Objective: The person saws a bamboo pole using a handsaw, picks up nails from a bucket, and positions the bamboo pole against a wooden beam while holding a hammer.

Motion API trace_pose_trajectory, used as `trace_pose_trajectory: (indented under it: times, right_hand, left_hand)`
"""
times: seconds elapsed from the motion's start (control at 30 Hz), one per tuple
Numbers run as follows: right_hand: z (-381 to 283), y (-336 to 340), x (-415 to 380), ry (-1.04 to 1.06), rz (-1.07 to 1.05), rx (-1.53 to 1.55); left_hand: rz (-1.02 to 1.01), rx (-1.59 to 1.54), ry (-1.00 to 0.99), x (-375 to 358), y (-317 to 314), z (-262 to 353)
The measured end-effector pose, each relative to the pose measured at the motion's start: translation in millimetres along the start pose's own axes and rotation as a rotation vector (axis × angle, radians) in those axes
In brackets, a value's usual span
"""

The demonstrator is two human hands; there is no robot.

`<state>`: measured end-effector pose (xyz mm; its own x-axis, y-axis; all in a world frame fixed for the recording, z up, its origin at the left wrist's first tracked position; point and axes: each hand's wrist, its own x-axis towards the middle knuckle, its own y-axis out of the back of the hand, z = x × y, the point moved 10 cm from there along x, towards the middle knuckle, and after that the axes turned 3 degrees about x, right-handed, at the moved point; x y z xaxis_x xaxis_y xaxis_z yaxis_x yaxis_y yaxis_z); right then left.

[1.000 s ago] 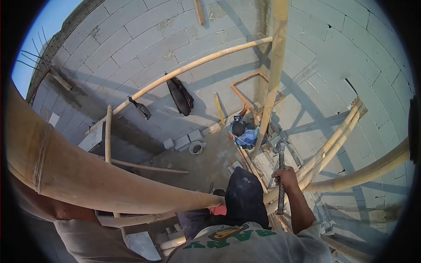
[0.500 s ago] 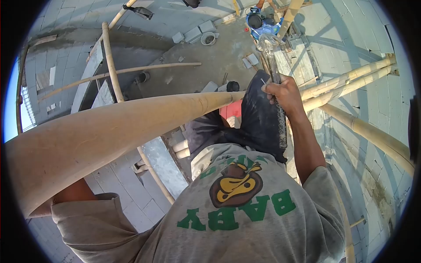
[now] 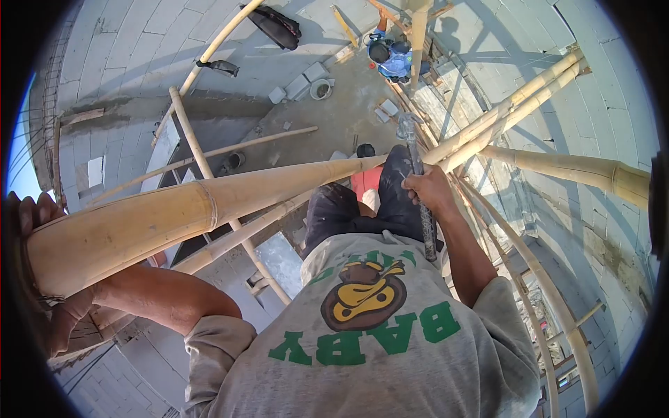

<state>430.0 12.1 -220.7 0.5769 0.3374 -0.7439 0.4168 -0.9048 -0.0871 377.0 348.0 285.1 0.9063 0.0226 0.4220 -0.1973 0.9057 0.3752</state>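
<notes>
A thick bamboo pole [image 3: 146, 226] runs from the left edge of the head view, in front of my body, toward my knees. My left hand [image 3: 64, 324] is wrapped around its near end, with fingertips over the top and the palm below; the pole hides part of the hand. My right hand [image 3: 426, 189] is closed around the handle of a hammer [image 3: 426, 226], its metal head pointing away from me above my right thigh. Whether a nail is also in those fingers I cannot make out.
Lashed bamboo poles [image 3: 509, 115] cross at the right, and a thinner upright pole [image 3: 189, 132] stands at the left. Far below, a person in blue [image 3: 396, 61] works near a bucket [image 3: 320, 89] and pale blocks [image 3: 297, 87]. Grey block walls [image 3: 592, 139] surround the space.
My view has shifted, and the bamboo pole's near end and my left hand have come into sight. My right hand still grips the hammer; the nail-like pin seen at its fingers earlier is no longer visible.
</notes>
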Motion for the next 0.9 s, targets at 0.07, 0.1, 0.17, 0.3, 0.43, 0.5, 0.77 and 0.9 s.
trace_pose_trajectory:
  times: [0.07,0.1,0.17,0.3,0.43,0.5,0.77,0.9]
  right_hand:
    - [4.2,7.2,-25.6,-0.046,0.017,-0.01]
    - [5.9,11.4,-38.0,-0.072,0.027,-0.023]
    - [3.4,21.1,-60.9,-0.072,0.073,-0.058]
    - [-6.6,35.8,-98.9,-0.084,0.183,-0.166]
    - [-17.6,29.9,-146.4,-0.024,0.337,-0.139]
    - [-6.0,17.3,-165.8,-0.02,0.399,-0.062]
    - [72.4,-54.5,-253.3,-0.074,0.553,0.217]
    - [120.6,-85.6,-292.6,-0.145,0.567,0.217]
  left_hand:
    - [-0.049,0.015,0.016,6.7,-1.7,7.3]
    - [-0.072,0.026,0.021,8.4,-2.0,11.0]
    - [-0.08,-0.006,0.016,8.6,-1.2,14.5]
    - [0.14,-0.225,-0.083,-13.7,5.3,-1.0]
    - [0.164,-0.135,-0.101,-1.2,-1.4,-7.9]
    - [0.122,-0.172,-0.11,1.3,-14.0,-4.7]
    - [0.068,0.012,0.053,1.0,-22.7,-4.1]
    - [-0.04,-0.035,0.136,5.1,-39.5,-2.9]
